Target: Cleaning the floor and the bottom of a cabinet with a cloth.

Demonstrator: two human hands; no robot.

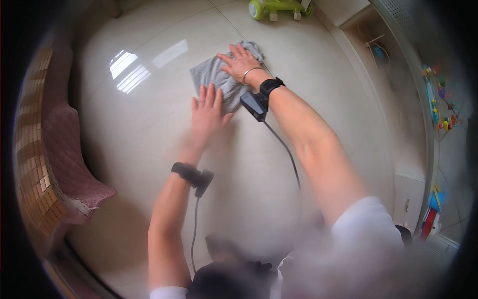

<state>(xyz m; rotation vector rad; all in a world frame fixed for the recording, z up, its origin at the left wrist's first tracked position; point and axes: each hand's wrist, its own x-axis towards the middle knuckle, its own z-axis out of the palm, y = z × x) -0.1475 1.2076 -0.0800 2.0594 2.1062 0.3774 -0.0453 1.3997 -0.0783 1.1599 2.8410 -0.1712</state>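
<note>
A grey cloth [203, 74] lies spread on the shiny tiled floor [149, 119]. My right hand [241, 62] rests flat on its upper right part, fingers spread, with a bracelet at the wrist. Fingers apart, my left hand [207, 109] is at the cloth's lower left edge, its fingertips over or touching it; the exact contact is hard to tell. Each wrist carries a black strap with a small dark device and a cable: one device [255, 105] on the right, another [203, 182] on the left.
A green wheeled toy [279, 7] stands at the far edge. On the left is a seat with a pink cover [67, 144] and a woven bamboo mat [32, 149]. White cabinets [409, 199] line the right, near a colourful bead toy [443, 107].
</note>
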